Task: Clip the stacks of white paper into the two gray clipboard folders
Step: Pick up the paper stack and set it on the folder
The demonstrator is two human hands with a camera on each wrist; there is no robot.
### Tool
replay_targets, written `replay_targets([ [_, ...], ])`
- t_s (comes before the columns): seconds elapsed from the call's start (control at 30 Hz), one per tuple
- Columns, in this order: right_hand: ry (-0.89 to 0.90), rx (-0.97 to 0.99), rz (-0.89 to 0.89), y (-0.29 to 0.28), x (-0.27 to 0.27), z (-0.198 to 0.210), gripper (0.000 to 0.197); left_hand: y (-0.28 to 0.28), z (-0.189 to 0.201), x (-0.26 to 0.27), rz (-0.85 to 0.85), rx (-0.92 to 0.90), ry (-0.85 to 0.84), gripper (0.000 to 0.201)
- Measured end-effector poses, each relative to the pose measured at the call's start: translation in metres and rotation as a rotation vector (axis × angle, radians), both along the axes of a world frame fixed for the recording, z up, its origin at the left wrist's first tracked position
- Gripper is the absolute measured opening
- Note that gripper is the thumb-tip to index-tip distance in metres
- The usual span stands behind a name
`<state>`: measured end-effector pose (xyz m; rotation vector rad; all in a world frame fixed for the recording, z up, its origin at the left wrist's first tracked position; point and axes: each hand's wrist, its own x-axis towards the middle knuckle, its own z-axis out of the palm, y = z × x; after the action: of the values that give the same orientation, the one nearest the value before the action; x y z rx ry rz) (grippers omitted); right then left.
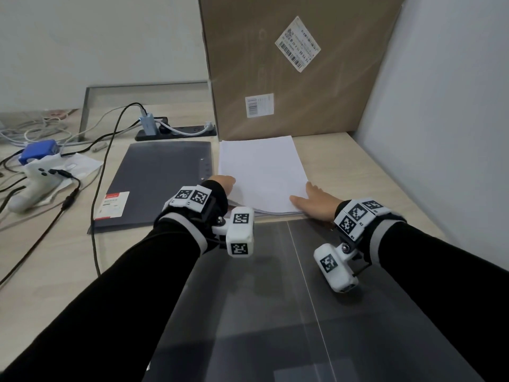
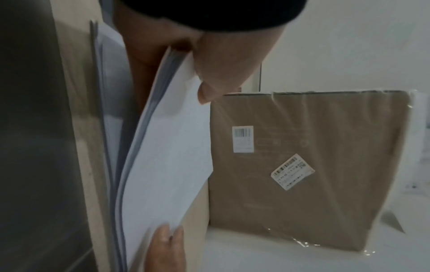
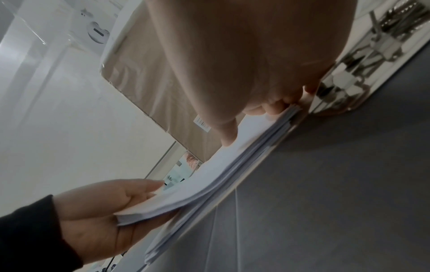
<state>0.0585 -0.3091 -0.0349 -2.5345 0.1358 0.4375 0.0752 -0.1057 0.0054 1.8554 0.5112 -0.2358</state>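
We have both hands on the paper stack (image 1: 261, 172), lying on the table (image 1: 55, 271) btwn the closed gray folder (image 1: 157, 183) and the open one (image 1: 275, 312) nearest us. Left hand (image 1: 221, 183) pinches the upper sheets; right hand (image 1: 316, 201) grips the other corner. Risk: only part lifts, so sheets may fan or slide. Cardboard box (image 1: 297, 67) behind, cables (image 1: 104, 150) left, white walls.

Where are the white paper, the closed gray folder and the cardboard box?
white paper (image 1: 261, 172): head view, middle of the top sheet.
closed gray folder (image 1: 157, 180): head view, middle of its cover.
cardboard box (image 1: 297, 86): head view, its front face.
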Motion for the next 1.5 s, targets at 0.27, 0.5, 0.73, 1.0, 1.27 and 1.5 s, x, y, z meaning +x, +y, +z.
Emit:
replay_targets([
  [0.27,-0.118,0.23,-0.234,-0.011,0.003,0.013,0.069,0.005,0.0,-0.012,-0.027,0.136,-0.2,0.037],
  [0.5,-0.053,0.935,-0.33,-0.033,-0.014,0.049,0.036,0.029,0.006,-0.055,-0.097,-0.305,-0.345,0.025],
  [0.73,-0.218,1.194,-0.204,-0.026,-0.057,0.069,0.029,0.038,0.017,-0.098,-0.253,-0.279,-0.392,0.03],
  [1.0,-0.345,1.172,-0.185,0.002,-0.111,0.048,0.021,0.029,0.011,-0.119,-0.07,-0.326,-0.427,0.05],
  [1.27,-0.287,0.898,-0.194,0.021,-0.127,0.053,0.036,0.023,-0.002,-0.13,-0.03,-0.272,-0.309,0.039],
  [1.5,-0.555,0.532,-0.304,0.027,-0.131,0.064,0.028,0.03,0.006,-0.135,-0.149,-0.111,-0.314,0.04],
])
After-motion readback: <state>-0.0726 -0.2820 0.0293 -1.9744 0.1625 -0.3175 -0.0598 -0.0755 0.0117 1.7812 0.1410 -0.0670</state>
